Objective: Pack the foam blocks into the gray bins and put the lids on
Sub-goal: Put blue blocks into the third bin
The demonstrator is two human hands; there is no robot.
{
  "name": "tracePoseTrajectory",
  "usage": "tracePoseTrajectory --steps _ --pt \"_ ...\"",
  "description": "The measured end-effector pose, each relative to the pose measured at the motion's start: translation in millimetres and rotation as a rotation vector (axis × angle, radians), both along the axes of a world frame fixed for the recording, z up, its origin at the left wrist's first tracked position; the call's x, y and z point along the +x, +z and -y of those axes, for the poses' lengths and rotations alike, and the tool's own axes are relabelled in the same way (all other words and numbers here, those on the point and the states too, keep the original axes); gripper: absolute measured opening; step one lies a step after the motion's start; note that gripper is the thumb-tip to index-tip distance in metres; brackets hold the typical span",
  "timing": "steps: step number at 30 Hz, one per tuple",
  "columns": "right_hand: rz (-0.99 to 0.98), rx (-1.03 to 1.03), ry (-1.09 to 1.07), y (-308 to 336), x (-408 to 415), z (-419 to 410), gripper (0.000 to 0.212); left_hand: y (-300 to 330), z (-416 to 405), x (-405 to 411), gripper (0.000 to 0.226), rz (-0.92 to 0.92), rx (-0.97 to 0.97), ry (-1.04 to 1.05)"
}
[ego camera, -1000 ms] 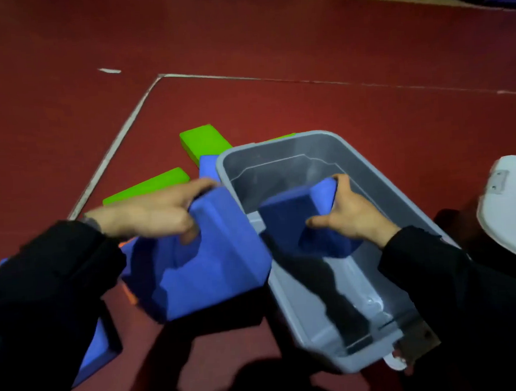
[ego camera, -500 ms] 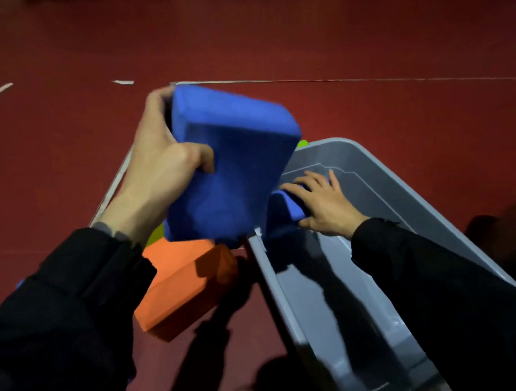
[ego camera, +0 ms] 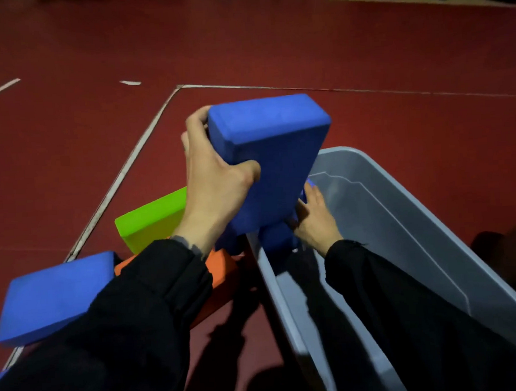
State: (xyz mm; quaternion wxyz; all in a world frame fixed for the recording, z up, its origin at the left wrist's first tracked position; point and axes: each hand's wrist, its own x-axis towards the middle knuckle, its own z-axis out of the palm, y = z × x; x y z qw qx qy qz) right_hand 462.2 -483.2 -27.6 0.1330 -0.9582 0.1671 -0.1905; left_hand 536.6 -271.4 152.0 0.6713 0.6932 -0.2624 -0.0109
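While left hand point(ego camera: 216, 179) grips blue block point(ego camera: 275, 155) (tilted), right hand point(ego camera: 314, 219) reaches into gray bin point(ego camera: 428, 233).

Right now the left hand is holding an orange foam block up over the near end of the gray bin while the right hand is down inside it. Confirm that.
Not quite: the block the left hand holds up is blue, not orange, as the head view shows. The orange block lies on the floor beside the gray bin. The rest stands: the right hand is down inside the bin.

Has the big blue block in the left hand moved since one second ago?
Yes. The left hand has lifted the big blue block off the floor; it now hangs over the gray bin's far left rim.
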Motion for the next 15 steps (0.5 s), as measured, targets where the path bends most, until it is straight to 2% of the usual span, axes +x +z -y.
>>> tracePoseTrajectory --steps 3,5,7,9,11,13,15 --pt "0.016 0.346 -0.097 7 -25 13 0.071 -4 8 -1 0.079 -0.003 -0.001 0.025" --pt "0.182 0.798 -0.242 30 -51 16 0.061 -5 14 -1 0.083 -0.030 -0.021 0.035" --pt "0.369 1.155 -0.275 56 -74 16 0.052 -8 24 -3 0.087 -0.034 -0.023 0.021" --pt "0.411 1.211 -0.163 76 -92 18 0.058 -16 36 -11 0.087 -0.031 0.016 -0.041" --pt "0.401 1.118 -0.013 94 -105 21 0.084 -26 47 -22 0.089 -0.011 0.102 -0.100" --pt "0.375 1.038 0.078 104 -108 26 0.099 -33 57 -34 0.090 0.043 0.164 -0.178" --pt "0.396 1.032 0.063 112 -106 28 0.098 -34 67 -41 0.089 0.082 0.167 -0.298"
